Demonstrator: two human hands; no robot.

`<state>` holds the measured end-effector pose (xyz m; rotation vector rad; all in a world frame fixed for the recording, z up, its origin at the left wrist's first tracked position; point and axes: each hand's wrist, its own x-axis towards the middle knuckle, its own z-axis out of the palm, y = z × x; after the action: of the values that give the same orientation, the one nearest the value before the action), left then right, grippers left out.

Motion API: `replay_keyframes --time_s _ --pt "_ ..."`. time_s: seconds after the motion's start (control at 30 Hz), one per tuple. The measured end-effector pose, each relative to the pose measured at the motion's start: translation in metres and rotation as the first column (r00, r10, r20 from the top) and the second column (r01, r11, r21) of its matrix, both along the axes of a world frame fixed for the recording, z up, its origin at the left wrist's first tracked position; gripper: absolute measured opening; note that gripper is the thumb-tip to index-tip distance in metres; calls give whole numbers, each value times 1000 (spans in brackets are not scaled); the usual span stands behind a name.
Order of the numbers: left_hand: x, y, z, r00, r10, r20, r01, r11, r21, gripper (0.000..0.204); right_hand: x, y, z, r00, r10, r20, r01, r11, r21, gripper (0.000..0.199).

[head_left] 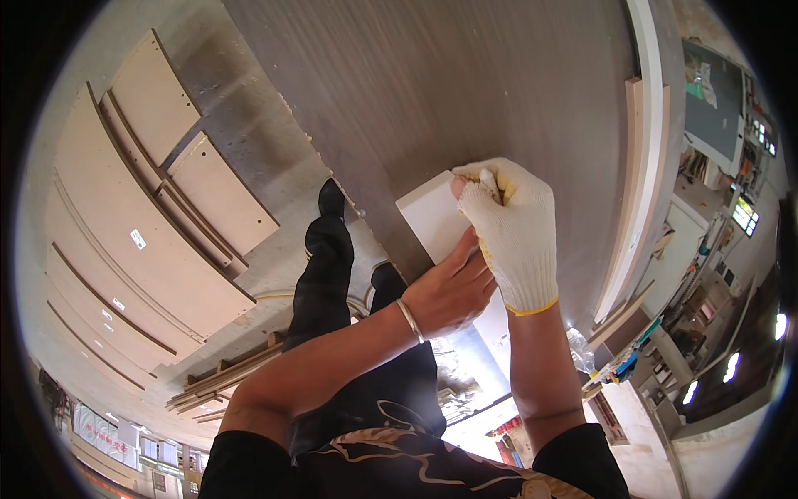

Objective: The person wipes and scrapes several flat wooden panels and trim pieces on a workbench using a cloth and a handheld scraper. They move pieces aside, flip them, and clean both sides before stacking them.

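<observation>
A narrow white board [431,218] lies over the large brown wood-grain panel [399,100], its far end resting there and its near part running back under my hands. My left hand [453,287], bare and with a bangle at the wrist, is closed over the board, index finger stretched along it. The fingertips reach the side of my right hand, and the thumb is hidden. My right hand [514,220] wears a white knitted glove with yellow trim. Its fingers are curled into a pinch just beside the board's far end, a bare fingertip showing; what they hold is hidden.
Stacked beige panels [125,224] lie on the floor at the left, with timber strips [224,378] nearer me. A long white strip [632,191] runs along the brown panel's right side. Clear plastic wrap [580,349] hangs by my right forearm. A dark grey-topped table [713,100] stands far right.
</observation>
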<state>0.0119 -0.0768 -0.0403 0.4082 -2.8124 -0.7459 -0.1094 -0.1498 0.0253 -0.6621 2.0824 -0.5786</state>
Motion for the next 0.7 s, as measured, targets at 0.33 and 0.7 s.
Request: replay_keyframes --time_s 0.33,0.7 --pt "-3 -4 8 992 124 -26 -122 991 50 41 -47 48 9 753 -350 557 562 783 -267 29" --pt "-3 2 -5 970 230 -78 -236 970 -67 57 -110 265 -24 775 -598 -205 507 781 -365 31"
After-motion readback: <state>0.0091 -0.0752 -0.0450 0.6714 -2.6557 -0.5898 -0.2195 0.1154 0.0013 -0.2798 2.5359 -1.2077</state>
